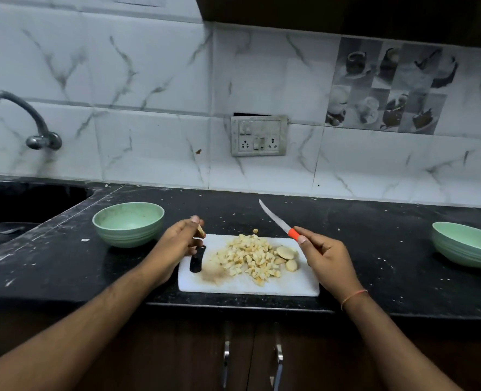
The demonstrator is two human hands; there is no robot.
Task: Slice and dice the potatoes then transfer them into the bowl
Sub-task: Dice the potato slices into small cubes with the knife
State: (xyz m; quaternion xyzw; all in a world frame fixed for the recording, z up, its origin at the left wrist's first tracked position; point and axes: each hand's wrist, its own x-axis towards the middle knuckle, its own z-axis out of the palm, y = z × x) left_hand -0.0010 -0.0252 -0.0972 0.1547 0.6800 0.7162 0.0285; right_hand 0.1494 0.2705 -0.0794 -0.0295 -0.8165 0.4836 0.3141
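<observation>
A: Starting nearest me, what are the arms doing?

B: I see both forearms reaching in from the bottom corners over the bench edge. My right hand sits at 3 o'clock of the cutting board, fingers curled round the orange handle of the knife, blade raised clear and pointing up toward 11 o'clock. A thin orange band circles that wrist.

A: And the left?

B: My left hand hovers over the board's 9 o'clock end, thumb and forefinger pinching a small potato piece; the other fingers are loosely curled above the board's dark handle slot.

A: Where are the potatoes?

B: The diced potato pile lies mid-board, with a few uncut potato chunks touching its 3 o'clock side, just beside the right hand. One stray cube rests on the bench just past the board's far edge.

A: Room to move?

B: The board's near edge runs close to the bench lip. A green bowl stands at 10 o'clock, near the left hand, apart from the board. A second green bowl sits well apart at 3 o'clock. Bare bench lies between it and the board. The sink opens at far 9 o'clock under the tap.
</observation>
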